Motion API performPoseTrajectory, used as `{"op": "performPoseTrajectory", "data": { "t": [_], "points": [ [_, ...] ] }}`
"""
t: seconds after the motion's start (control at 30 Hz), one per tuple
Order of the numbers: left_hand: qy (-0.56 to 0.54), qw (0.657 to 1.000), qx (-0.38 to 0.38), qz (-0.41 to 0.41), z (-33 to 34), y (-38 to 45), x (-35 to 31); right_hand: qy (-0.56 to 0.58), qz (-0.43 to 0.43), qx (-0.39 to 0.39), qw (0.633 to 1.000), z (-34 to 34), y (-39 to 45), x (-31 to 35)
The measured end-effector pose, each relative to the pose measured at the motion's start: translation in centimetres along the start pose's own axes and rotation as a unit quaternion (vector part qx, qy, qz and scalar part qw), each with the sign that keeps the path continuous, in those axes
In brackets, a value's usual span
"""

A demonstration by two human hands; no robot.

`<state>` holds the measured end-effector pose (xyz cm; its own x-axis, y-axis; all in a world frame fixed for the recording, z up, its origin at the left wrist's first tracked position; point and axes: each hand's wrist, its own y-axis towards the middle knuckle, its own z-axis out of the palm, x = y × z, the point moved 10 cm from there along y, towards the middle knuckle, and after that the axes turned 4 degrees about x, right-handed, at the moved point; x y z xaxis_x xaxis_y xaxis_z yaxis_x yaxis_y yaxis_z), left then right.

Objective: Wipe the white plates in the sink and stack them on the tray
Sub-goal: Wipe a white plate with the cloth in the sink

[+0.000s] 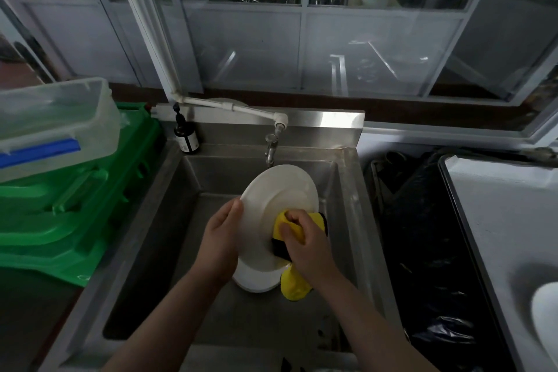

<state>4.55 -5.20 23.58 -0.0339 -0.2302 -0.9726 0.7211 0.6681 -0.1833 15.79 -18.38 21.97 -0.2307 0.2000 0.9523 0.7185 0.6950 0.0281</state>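
Left of the sink (169, 190) I see stacked green crates (75, 205) under a clear plastic tub (54, 121), then a dark pump bottle (185, 137) at the sink's back-left corner. Over the basin my left hand (219, 238) grips the tilted white plate (271, 205) by its rim; my right hand (308, 241) bunches a yellow cloth (290, 228) against it — another plate (255, 279) lies beneath. The tap (270, 151) hangs just behind. Right of the sink: a black-lined bin (422, 235), then the tray (498, 220).

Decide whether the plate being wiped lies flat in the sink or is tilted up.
Tilted up. The left hand holds the white plate by its rim, its face toward the yellow cloth.
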Motion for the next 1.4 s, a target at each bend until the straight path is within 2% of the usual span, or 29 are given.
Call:
{"op": "performPoseTrajectory", "data": {
  "t": [0.17, 0.43, 0.63, 0.8, 1.17, 1.4],
  "points": [
    [-0.027, 0.999, -0.017, -0.01, -0.2, 0.0, 0.1, 0.003, 0.04, -0.008, 0.999, -0.9, 0.0, -2.6],
    [-0.067, 0.997, -0.016, -0.026, -0.1, 0.0, 0.3, -0.001, 0.055, -0.027, 0.998, -3.1, -0.1, -3.6],
    [-0.103, 0.993, -0.034, -0.045, -0.8, 0.3, 0.5, 0.049, 0.111, -0.066, 0.99, -4.6, -1.0, -5.9],
    [-0.112, 0.992, -0.037, -0.044, -0.7, 0.4, 0.7, 0.034, 0.137, -0.078, 0.987, -4.8, -1.5, -7.1],
    [-0.103, 0.994, -0.021, -0.024, 0.4, 0.1, 0.5, -0.005, 0.094, -0.078, 0.993, -3.6, -0.8, -4.1],
    [-0.065, 0.998, 0.021, 0.0, 1.3, -0.3, -0.2, -0.063, 0.102, -0.026, 0.992, -1.2, 0.0, -3.2]
  ]
}}
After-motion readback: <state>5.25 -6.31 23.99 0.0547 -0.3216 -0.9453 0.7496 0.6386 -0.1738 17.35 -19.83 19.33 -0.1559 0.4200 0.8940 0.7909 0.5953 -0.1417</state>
